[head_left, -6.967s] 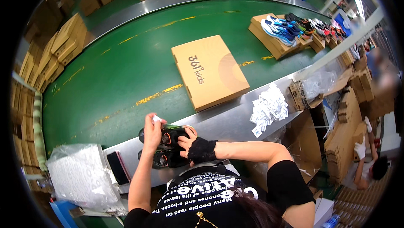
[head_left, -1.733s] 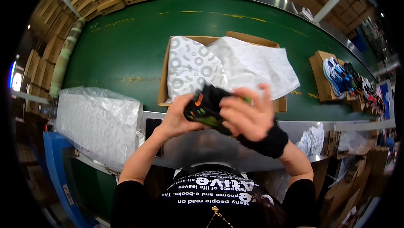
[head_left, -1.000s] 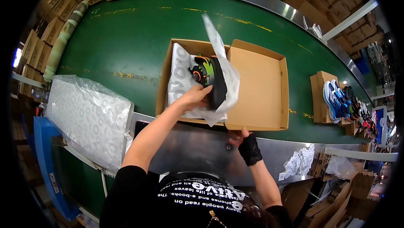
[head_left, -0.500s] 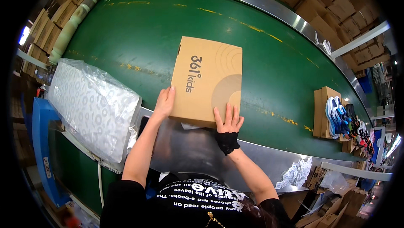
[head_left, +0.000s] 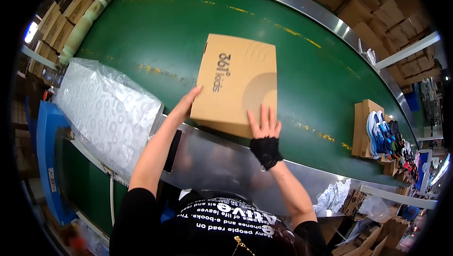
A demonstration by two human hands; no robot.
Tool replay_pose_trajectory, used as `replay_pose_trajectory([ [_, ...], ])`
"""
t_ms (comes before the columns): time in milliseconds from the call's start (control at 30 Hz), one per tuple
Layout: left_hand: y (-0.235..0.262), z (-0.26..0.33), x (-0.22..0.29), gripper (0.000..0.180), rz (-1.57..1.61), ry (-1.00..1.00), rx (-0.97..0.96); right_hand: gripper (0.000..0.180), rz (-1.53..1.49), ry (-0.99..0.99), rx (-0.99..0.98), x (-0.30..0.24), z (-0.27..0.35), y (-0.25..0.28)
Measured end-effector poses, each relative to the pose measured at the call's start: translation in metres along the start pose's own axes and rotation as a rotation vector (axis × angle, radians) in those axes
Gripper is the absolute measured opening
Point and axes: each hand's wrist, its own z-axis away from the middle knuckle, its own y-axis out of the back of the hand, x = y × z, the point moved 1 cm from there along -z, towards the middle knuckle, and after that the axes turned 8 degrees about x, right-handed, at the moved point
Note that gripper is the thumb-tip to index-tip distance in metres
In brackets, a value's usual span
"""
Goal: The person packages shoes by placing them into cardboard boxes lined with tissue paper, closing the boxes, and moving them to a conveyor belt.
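Cardboard, plain tan and shut tight: a closed shoe box (head_left: 237,83) lies flat on the green conveyor belt (head_left: 155,34), its near edge just above the steel rim (head_left: 222,159) of the workstation. The left hand (head_left: 185,105) touches the box's near left corner, fingers straight and together, gripping nothing. The right hand (head_left: 264,126), a black wrist wrap below it, rests flat on the lid near the front edge, fingers spread open. To the left, a bulky stack of patterned tissue paper in clear plastic (head_left: 106,112) sits beside the rim. Farther right along the belt, an open carton of blue shoes (head_left: 377,133) stands well apart.
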Motion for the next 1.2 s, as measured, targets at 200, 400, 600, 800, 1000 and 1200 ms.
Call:
replay_pose_trajectory([
  [200, -0.042, 0.041, 0.074, 0.070, 0.136, 0.264, -0.126, 0.060, -0.237, 0.039, 0.029, 0.041, -0.075, 0.077],
  [400, -0.038, 0.098, 0.085, 0.070, 0.218, 0.389, -0.207, 0.057, -0.349, 0.091, -0.026, 0.039, -0.087, 0.142],
  [600, -0.031, 0.159, 0.090, 0.076, 0.099, 0.406, -0.148, 0.054, -0.536, 0.108, -0.079, 0.026, -0.076, 0.166],
  [800, -0.012, 0.167, 0.023, 0.078, -0.021, 0.233, -0.067, 0.063, -0.136, 0.335, -0.064, -0.017, -0.001, 0.140],
  [1000, -0.015, 0.197, -0.030, 0.084, -0.252, 0.171, -0.001, 0.071, -0.570, -0.008, -0.109, 0.002, 0.103, 0.108],
  [1200, -0.025, 0.214, -0.018, 0.049, 0.229, 0.010, -0.108, 0.034, -1.090, -1.136, 0.206, 0.067, 0.147, 0.122],
])
